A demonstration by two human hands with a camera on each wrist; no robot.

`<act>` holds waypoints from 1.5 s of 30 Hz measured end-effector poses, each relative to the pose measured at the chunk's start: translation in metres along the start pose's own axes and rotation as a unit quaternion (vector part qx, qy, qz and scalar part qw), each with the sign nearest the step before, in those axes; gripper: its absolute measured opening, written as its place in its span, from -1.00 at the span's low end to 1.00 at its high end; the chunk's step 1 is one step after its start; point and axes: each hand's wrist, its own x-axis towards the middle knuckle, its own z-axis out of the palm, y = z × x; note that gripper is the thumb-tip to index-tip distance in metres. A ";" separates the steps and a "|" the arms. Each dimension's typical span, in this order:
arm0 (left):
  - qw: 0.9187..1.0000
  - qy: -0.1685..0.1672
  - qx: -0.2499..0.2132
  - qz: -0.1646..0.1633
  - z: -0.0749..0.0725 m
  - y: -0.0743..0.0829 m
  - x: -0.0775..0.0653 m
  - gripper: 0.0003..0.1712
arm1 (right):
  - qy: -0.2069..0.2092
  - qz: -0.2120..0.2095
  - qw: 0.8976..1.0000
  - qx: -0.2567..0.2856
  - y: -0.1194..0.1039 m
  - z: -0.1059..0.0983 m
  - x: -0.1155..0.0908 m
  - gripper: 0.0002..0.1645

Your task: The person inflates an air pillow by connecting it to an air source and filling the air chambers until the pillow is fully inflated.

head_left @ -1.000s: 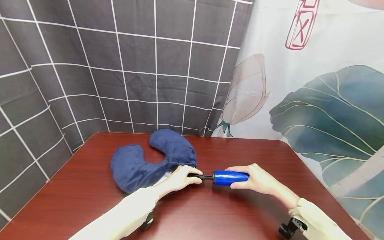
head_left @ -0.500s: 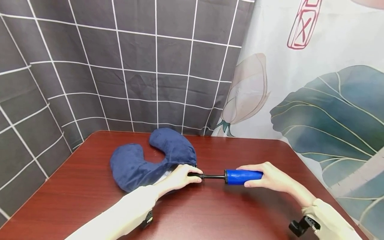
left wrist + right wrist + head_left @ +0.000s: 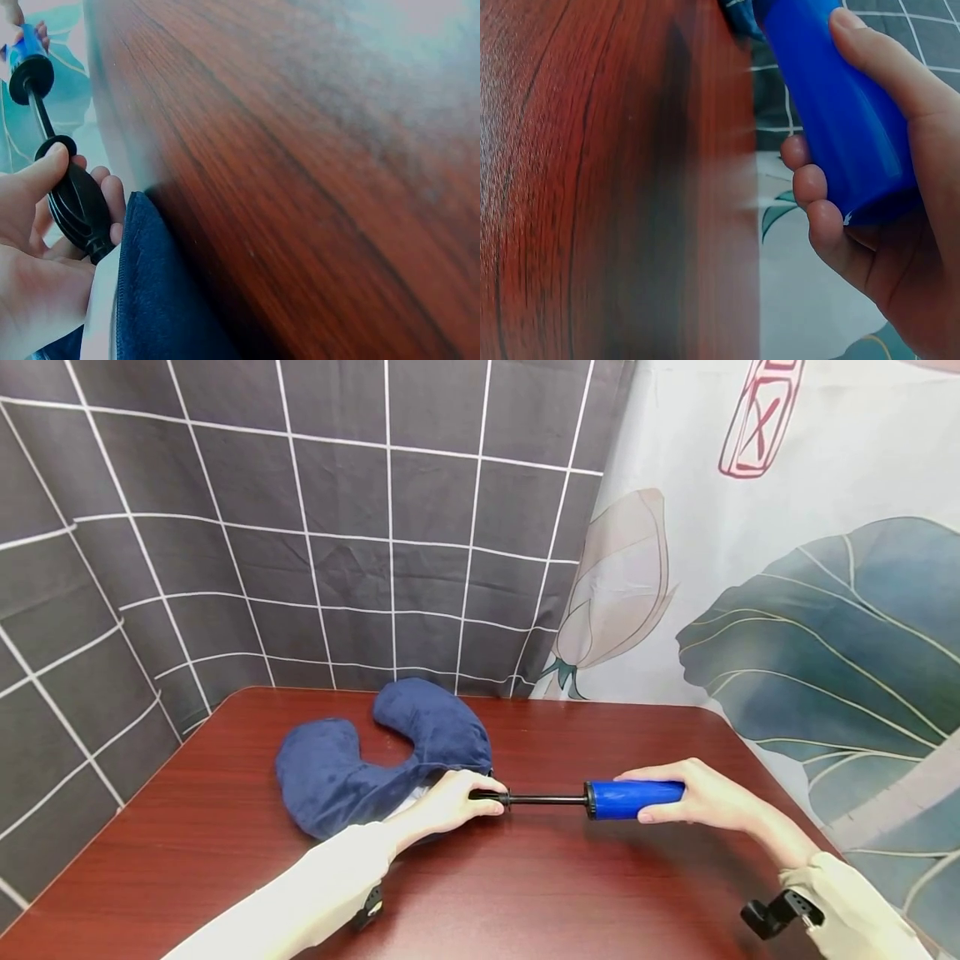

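Note:
A blue hand pump (image 3: 633, 800) lies level above the table, its thin black rod drawn well out of the barrel. My right hand (image 3: 701, 795) grips the barrel's far end, with fingers and thumb wrapped around the blue body (image 3: 847, 112) in the right wrist view. My left hand (image 3: 450, 803) holds the pump's black handle (image 3: 79, 202), thumb against its collar. Right beside the left hand is a navy U-shaped neck pillow (image 3: 352, 785), with a zipper edge and some white lining (image 3: 101, 307) showing. How the pump's handle end meets the pillow is hidden by the left hand.
The reddish-brown wooden table (image 3: 540, 893) runs under both hands. Behind it hangs a dark grid-patterned curtain (image 3: 337, 568), and a white curtain with lotus print (image 3: 825, 677) is on the right. Small black cameras (image 3: 780, 914) are strapped at the wrists.
My right hand has moved right with the blue barrel, so more of the black rod shows. The left hand and the neck pillow have stayed in place.

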 end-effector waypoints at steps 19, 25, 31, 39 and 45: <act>1.000 0.004 -0.002 -0.010 0.003 0.005 0.006 -0.71 | 0.045 -0.038 0.998 -0.018 -0.018 0.027 0.022 -0.48; 1.000 0.006 -0.004 -0.009 0.004 0.002 0.005 -0.75 | 0.037 -0.033 0.999 -0.003 -0.029 0.040 0.039 -0.46; 1.000 0.006 -0.013 -0.008 0.004 0.002 0.005 -0.80 | 0.025 -0.025 0.999 0.016 -0.042 0.054 0.055 -0.44; 1.000 0.004 -0.018 -0.008 0.004 0.001 0.004 -0.79 | 0.031 -0.040 0.999 0.007 -0.051 0.063 0.066 -0.42; 1.000 0.005 -0.008 -0.007 0.004 0.002 0.005 -0.78 | 0.029 -0.036 0.999 -0.006 -0.052 0.059 0.062 -0.40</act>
